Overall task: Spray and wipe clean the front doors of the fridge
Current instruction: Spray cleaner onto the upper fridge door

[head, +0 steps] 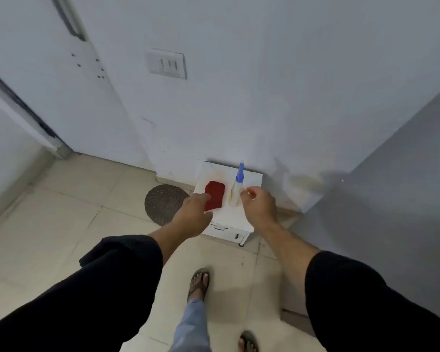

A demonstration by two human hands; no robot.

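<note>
The left hand reaches with relaxed, nearly straight fingers over the near edge of the red cloth; contact is unclear. The right hand, fingers half curled and empty, hovers just right of the spray bottle on the white table.

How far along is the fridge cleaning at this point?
Nothing looks done yet. In hand: the left hand is at the edge of the red cloth and the right hand is beside the spray bottle, both on the small white stand; neither is lifted. Left: picking them up, then spraying and wiping the doors.
</note>
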